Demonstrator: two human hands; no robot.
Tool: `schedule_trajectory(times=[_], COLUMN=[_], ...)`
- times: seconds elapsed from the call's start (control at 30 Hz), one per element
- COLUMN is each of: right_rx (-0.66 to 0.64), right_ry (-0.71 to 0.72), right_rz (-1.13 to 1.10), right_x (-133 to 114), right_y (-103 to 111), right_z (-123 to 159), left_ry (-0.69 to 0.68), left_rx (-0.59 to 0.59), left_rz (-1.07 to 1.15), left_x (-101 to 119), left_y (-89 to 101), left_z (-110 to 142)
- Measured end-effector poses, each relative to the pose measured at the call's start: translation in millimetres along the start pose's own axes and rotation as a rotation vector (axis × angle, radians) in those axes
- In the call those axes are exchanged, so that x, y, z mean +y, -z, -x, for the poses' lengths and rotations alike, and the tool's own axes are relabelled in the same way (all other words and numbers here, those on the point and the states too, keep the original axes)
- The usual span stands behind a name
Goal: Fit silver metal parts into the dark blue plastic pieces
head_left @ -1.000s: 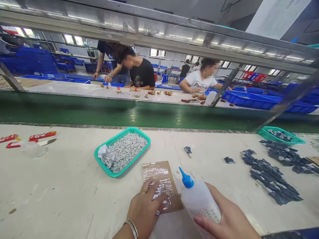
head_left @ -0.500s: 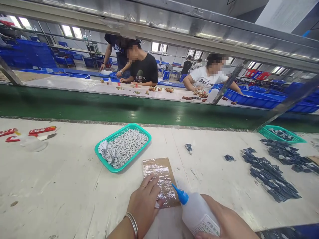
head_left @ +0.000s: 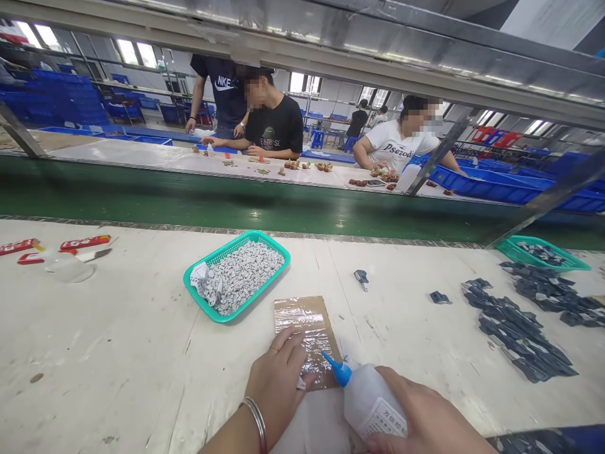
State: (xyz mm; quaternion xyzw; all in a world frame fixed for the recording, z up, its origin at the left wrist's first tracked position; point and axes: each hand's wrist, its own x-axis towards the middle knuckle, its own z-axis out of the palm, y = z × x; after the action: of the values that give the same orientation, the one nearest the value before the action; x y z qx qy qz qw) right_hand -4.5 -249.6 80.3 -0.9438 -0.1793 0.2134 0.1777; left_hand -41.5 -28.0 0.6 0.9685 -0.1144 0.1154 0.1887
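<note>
My left hand (head_left: 276,384) lies with fingers stretched flat on the near end of a brown card covered in shiny clear film (head_left: 305,328), and a small pale piece shows by the thumb. My right hand (head_left: 425,419) is wrapped around a clear squeeze bottle (head_left: 373,407) with a blue nozzle (head_left: 336,371). The bottle is tilted left, its tip touching or just above the card's near right edge. A teal basket (head_left: 203,301) of small grey pieces stands just beyond the card.
Dark blue-grey parts (head_left: 520,328) lie spread at the right, with a second teal basket (head_left: 541,253) behind them. Red packets and a clear dish (head_left: 66,268) sit at far left. A green conveyor belt (head_left: 236,211) runs across; people work at the far bench.
The bottle has tipped from nearly upright to slanting left, and its blue nozzle has come down to the card's near edge. My left hand stays flat on the card.
</note>
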Motion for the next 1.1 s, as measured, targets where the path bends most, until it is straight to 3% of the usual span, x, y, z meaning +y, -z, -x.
schedule_trajectory(times=[0.37, 0.6, 0.73, 0.87, 0.97, 1.1], right_rx=[-0.042, -0.003, 0.172, 0.448, 0.592, 0.632], right_ry=[-0.027, 0.139, 0.179, 0.041, -0.033, 0.132], right_rz=[0.013, -0.308, -0.353, -0.348, -0.572, -0.949], right_x=[-8.2, -7.7, -0.6, 18.1, 35.8, 58.5], right_y=[6.7, 17.3, 29.5, 42.9, 50.5, 58.2], right_z=[-3.6, -9.2, -9.8, -19.7, -35.0, -55.6], left_ry=[0.002, 0.003, 0.017, 0.035, 0.013, -0.037], left_rx=[0.012, 0.021, 0.018, 0.016, 0.029, 0.101], left_rz=[0.044, 0.059, 0.049, 0.018, -0.003, -0.01], left_x=[-1.6, -2.8, -1.8, -1.1, -2.1, -8.1], left_y=[-2.3, -1.0, -0.3, -1.0, -2.5, -7.4], left_z=[-0.2, 0.1, 0.1, 0.1, 0.4, 1.9])
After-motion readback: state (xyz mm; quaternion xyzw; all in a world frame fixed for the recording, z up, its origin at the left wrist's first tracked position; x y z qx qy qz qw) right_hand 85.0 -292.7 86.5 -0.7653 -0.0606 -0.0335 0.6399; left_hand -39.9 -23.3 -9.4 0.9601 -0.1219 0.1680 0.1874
